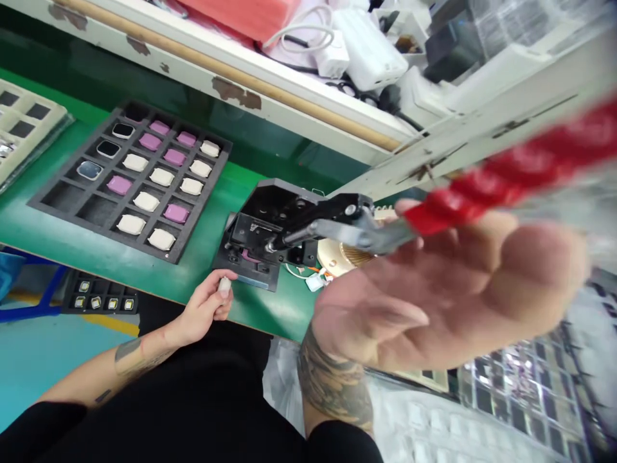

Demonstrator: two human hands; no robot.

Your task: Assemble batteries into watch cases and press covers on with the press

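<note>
My left hand [207, 305] is at the front edge of a black toggle clamp press [282, 222], fingers curled. The pale tip at its thumb may be a finger cover or a small held piece; I cannot tell. A purple piece [249, 256] shows in the press, under its upper block. My right hand [443, 296], large and blurred near the camera, is open with palm up and fingers spread beneath the lever's red handle [511, 170]. Some fingers are partly hidden by the lever, and whether they touch it is unclear.
Left of the press, a dark compartment tray [103, 222] holds white, purple and black watch-shaped pieces. A cream tray [33, 141] lies at far left. A shelf edge [231, 90] crosses above the green bench [207, 247]. Lower down sits a small black tray [103, 312].
</note>
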